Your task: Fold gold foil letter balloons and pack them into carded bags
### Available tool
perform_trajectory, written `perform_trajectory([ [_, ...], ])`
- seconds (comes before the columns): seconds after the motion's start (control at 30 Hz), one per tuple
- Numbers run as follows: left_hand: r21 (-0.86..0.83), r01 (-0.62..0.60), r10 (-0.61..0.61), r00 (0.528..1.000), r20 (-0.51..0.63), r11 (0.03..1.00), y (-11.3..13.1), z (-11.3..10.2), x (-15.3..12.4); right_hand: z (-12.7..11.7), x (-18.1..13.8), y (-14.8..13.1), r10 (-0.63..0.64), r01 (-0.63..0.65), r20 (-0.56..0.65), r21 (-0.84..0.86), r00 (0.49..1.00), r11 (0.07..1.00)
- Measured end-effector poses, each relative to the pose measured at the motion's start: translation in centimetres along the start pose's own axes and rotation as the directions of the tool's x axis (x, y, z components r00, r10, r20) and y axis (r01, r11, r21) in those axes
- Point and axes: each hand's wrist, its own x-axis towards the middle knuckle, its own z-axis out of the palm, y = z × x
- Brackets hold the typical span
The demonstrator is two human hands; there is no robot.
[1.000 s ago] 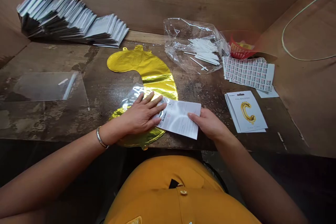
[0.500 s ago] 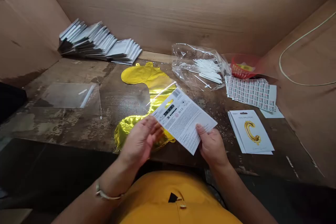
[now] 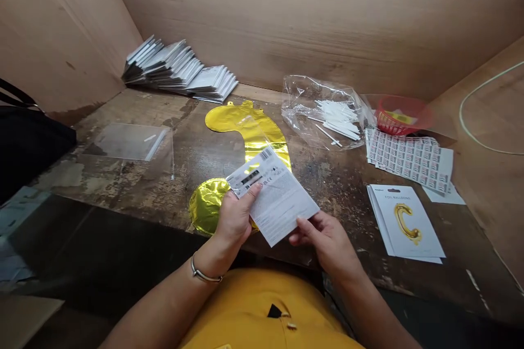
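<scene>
Printed card [image 3: 283,196], left grip [image 3: 234,219] closed on its lower-left edge, right grip [image 3: 334,245] pinching its lower-right edge

Open lane over bare tabletop [image 3: 341,191] between gold foil balloon [image 3: 262,125] and balloon cards [image 3: 403,223], stick bag [image 3: 333,120] across its far end

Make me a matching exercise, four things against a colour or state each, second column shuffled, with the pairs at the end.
1. Printed card
2. Foil balloon
3. Basket
4. White sticks

A. Red
B. Lying in a loose heap
C. Held by the left hand and right hand
D. Shiny gold

Pairs: 1-C, 2-D, 3-A, 4-B
</scene>
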Motion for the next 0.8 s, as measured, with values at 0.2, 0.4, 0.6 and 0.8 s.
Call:
perform_trajectory([
  [0.2,0.181,-0.014,-0.014,0.988,0.152,0.983,-1.7,-0.9,-0.7,0.9,0.6,0.1,0.048,-0.03,-0.148,0.121,0.988,0.992],
  [0.4,0.206,0.01,-0.044,0.986,0.16,0.978,-0.2,-1.2,0.3,1.9,0.5,0.3,0.11,-0.086,-0.132,0.176,0.985,0.981],
  [0.6,0.323,-0.059,-0.008,0.979,0.202,0.945,-0.2,-1.5,-0.3,2.8,1.1,0.7,0.061,-0.031,-0.162,0.182,0.985,0.983],
  [0.8,0.306,0.04,-0.121,0.961,0.25,0.951,0.1,-1.6,-0.1,2.3,0.5,0.0,0.043,-0.028,-0.141,0.103,0.989,0.994],
])
